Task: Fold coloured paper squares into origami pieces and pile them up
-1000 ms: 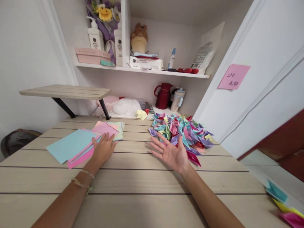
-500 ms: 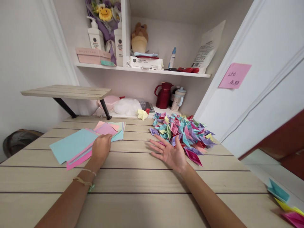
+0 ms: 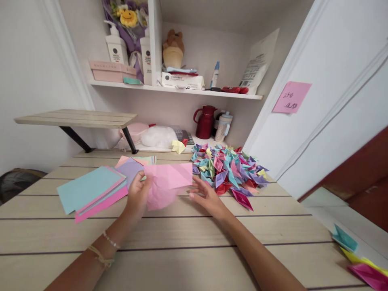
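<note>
A pink sheet of paper [image 3: 169, 176] is raised above the table, its lower part blurred by motion. My left hand [image 3: 138, 193] pinches its left edge between thumb and fingers. At the sheet's right edge is my right hand [image 3: 207, 197], thumb and fingers apart; whether the fingertips touch the paper I cannot tell. Left of my left hand lie stacked coloured papers, a light blue sheet [image 3: 91, 186] on top and a bright pink one [image 3: 104, 204] below. Behind them is a purple sheet [image 3: 129, 170]. Beyond my right hand spreads a heap of folded paper boats [image 3: 232, 169].
A small raised wooden shelf [image 3: 75, 117] stands at the table's back left. Along the back are a red jug [image 3: 206, 122], a bottle [image 3: 224, 127] and a yellow folded paper [image 3: 178, 147]. More folded papers [image 3: 345, 237] lie at the right edge.
My left hand has taken the pink sheet off the papers and moved it right, up over the table. My right hand has turned and come to its right edge. The view has shifted slightly.
</note>
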A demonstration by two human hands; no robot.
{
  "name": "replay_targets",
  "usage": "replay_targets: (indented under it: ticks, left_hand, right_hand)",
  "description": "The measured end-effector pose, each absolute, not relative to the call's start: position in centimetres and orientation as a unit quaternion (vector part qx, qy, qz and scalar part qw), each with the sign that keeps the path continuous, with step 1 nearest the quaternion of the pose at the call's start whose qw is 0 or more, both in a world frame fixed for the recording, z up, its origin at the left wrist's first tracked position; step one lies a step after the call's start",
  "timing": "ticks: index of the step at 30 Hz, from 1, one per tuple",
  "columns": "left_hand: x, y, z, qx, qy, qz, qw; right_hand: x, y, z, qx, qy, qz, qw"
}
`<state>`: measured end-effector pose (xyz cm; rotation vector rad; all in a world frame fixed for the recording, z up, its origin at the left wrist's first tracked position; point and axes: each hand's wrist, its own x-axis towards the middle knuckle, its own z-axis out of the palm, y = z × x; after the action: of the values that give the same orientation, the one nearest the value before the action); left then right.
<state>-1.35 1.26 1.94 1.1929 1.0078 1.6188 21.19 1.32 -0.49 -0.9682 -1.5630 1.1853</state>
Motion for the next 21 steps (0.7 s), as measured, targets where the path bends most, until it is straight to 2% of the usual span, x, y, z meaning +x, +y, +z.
replay_targets:
  ticks: [5, 11, 15, 21]
  left_hand:
    - [-0.5, 1.2, 0.8, 0.452, 0.42, 0.614, 0.493]
    - [-1.0, 1.4, 0.7, 0.493, 0.42, 0.503, 0.572]
    - [-1.2, 1.6, 0.6, 0.525, 0.43, 0.467, 0.568]
    - [-1.7, 2.3, 0.4, 0.517, 0.424, 0.519, 0.533]
  right_hand:
    - [21.0, 1.5, -0.5, -0.341, -0.579, 0.575, 0.468]
    - [21.1, 1.4, -0.5, -0.406, -0.563, 0.511, 0.507]
    - [21.3, 1.2, -0.1, -0.413, -0.552, 0.507, 0.517]
    - [21.6, 1.5, 0.3, -0.392, -0.52, 0.542, 0.531]
